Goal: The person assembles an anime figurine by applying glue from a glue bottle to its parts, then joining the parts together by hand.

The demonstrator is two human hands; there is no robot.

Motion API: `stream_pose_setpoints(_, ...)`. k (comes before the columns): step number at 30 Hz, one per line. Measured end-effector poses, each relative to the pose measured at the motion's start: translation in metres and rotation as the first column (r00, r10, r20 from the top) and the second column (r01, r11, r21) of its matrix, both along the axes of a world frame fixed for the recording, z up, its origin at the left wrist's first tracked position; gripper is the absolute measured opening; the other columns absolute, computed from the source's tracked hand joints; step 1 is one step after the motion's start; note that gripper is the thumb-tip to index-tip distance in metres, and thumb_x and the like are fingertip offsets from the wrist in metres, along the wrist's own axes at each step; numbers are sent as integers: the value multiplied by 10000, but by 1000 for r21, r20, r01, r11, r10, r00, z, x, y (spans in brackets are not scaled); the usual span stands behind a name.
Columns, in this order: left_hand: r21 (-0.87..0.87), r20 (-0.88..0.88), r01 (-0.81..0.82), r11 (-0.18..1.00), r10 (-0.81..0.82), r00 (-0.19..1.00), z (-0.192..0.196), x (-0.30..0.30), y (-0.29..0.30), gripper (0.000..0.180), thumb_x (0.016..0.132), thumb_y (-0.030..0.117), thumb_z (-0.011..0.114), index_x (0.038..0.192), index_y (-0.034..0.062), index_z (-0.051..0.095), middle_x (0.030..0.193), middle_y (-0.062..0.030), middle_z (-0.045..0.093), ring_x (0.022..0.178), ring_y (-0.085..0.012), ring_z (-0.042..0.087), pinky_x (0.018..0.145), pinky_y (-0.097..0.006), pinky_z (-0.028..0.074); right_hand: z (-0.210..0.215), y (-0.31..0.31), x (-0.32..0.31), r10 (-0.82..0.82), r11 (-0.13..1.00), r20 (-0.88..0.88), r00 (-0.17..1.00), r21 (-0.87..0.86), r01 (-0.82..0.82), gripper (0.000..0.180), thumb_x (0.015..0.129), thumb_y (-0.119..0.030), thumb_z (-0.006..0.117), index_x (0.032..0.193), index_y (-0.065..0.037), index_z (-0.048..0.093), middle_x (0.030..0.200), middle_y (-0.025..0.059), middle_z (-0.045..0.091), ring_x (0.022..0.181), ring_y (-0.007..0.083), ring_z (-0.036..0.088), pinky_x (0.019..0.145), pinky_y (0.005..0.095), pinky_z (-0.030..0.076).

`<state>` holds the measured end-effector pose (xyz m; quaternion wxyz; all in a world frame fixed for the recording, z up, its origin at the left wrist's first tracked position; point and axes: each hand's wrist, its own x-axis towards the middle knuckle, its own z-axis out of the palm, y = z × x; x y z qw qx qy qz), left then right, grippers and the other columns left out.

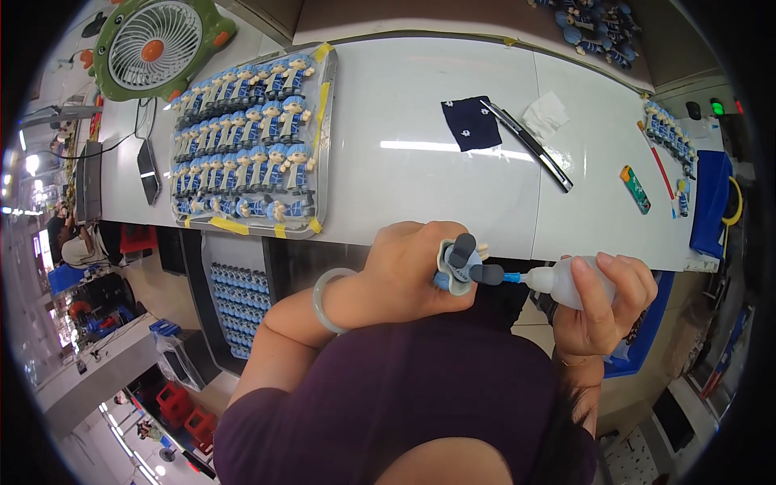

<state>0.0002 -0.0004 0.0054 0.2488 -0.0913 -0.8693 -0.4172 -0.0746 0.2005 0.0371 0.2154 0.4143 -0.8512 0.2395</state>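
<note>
Near the table's front edge, my left hand (416, 271) is closed around a small figurine (457, 271) in blue, white and dark grey. The figurine's dark feet point up and to the right, and much of its body is hidden by my fingers. My right hand (606, 311) grips a translucent white squeeze bottle (572, 283) lying nearly level. Its thin blue nozzle points left, and the tip meets or nearly meets one of the dark feet; I cannot tell whether it touches.
A tray (327, 105) edged with yellow tape holds rows of similar figurines. Farther right lie a dark cloth (471, 124), a box cutter (529, 147), a white tissue (546, 115), a lighter (635, 190) and a red brush (656, 162). A green fan (153, 50) stands at the far left.
</note>
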Motion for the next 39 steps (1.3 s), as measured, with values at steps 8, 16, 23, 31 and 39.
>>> stream_pose_setpoints(8, -21, 27, 9, 1000, -9, 1000, 3, 0, 1, 360, 535, 90, 682, 827, 22, 483, 668, -36, 492, 456, -139, 480, 423, -233, 395, 1, 0, 0, 10, 1000, -38, 999, 28, -9, 327, 639, -84, 665, 926, -234, 625, 970, -20, 453, 908, 192, 400, 746, 262, 368)
stream_pose_setpoints(16, -42, 32, 21, 999, -20, 999, 2, 0, 0, 373, 531, 95, 686, 834, 21, 483, 693, -37, 496, 463, -135, 479, 426, -229, 395, 4, 0, 0, 9, 999, -48, 999, 46, -7, 305, 655, -95, 662, 921, -239, 625, 971, -33, 455, 920, 187, 390, 753, 253, 361)
stream_pose_setpoints(23, -7, 64, 35, 999, -35, 997, 2, 1, -1, 392, 541, 108, 697, 845, 18, 466, 699, -47, 504, 471, -128, 492, 439, -223, 410, 6, 1, -1, 27, 997, -72, 997, 67, -22, 279, 671, -124, 664, 920, -244, 626, 979, -44, 460, 915, 175, 394, 739, 249, 356)
stream_pose_setpoints(31, -1, 92, 51, 999, -51, 994, 2, 2, 0, 403, 557, 100, 696, 860, 1, 448, 712, -59, 514, 485, -131, 511, 452, -225, 423, 8, 0, 0, 35, 998, -85, 996, 53, -31, 282, 663, -138, 675, 918, -248, 627, 969, -60, 462, 911, 159, 397, 715, 235, 339)
stream_pose_setpoints(39, 2, 168, 36, 999, -35, 985, 2, 6, 1, 363, 566, 79, 683, 842, -28, 473, 799, -103, 504, 564, -139, 526, 485, -221, 430, 10, 1, -5, 65, 998, -39, 997, 12, -65, 307, 620, -72, 675, 888, -219, 639, 943, -38, 484, 893, 171, 427, 714, 257, 359)
